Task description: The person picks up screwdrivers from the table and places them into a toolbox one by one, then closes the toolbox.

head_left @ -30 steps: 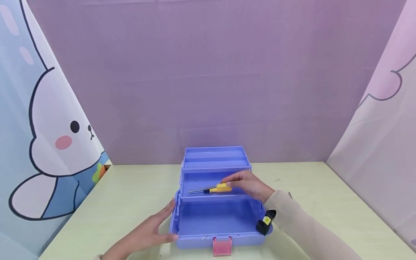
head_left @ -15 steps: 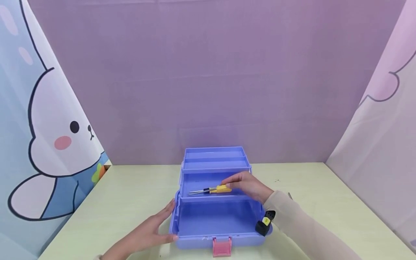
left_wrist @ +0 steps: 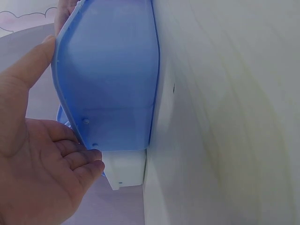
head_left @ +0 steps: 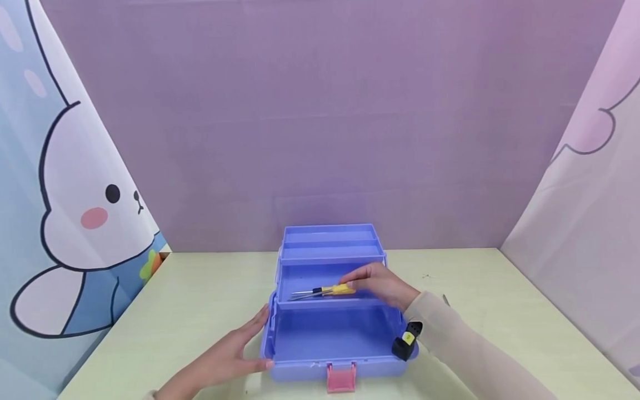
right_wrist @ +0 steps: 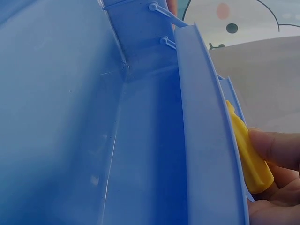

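- The blue toolbox [head_left: 300, 373] stands on the pale table [head_left: 215, 283], its trays spread like steps toward the back and its pink latch [head_left: 341, 379] unfastened at the front, so I judge that the opening of it is done
- The yellow screwdriver [head_left: 344, 289] is at the middle tray [head_left: 310, 275], lying across it with its shaft toward the left side
- The right hand [head_left: 382, 284] pinches its handle between thumb and fingers, so the grip on it is not yet released
- A second screwdriver [head_left: 317, 291], with a black collar, lies close beside the first; the tools overlap here, so I cannot tell whether the hand holds both, nor whether the shafts touch the tray floor
- The left hand [head_left: 227, 353] rests along the left wall of the toolbox, thumb at the front rim, fingers loosely bent near the rear corner and not clenched; it seems to keep the toolbox steady
- In my judgement the handling of the tools is midway: they have reached the tray or are just being taken from it, and the letting go or the lifting is left, as well as closing the toolbox
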The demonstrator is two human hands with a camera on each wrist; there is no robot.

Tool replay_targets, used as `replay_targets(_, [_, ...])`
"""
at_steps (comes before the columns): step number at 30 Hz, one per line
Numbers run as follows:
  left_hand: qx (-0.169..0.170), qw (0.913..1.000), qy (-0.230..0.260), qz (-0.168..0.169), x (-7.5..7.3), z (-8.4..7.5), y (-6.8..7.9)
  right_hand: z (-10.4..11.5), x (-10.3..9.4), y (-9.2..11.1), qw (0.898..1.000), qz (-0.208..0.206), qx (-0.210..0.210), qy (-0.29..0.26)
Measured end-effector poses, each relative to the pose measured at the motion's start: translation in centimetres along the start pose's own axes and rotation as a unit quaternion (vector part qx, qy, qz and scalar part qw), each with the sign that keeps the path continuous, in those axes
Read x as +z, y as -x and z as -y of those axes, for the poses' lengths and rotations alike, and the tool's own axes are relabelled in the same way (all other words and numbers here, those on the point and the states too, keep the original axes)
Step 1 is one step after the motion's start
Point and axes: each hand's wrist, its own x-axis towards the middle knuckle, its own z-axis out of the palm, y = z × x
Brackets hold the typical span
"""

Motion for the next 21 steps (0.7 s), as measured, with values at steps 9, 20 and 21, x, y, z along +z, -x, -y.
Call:
replay_targets(9, [0.006, 1.0, 0.002, -0.005, 0.0, 0.0, 0.3, 0.3, 0.2, 0.1, 1.0, -0.008, 0.002, 0.02])
replay_targets(20, [0.009, 1.0, 0.002, -0.002, -0.5, -0.3, 0.6, 1.2, 0.8, 0.6, 0.999, -0.023, 0.018, 0.043])
replay_targets(21, [0.009, 1.0, 0.002, -0.002, -0.5, -0.3, 0.6, 1.2, 0.8, 0.6, 0.999, -0.023, 0.018, 0.045])
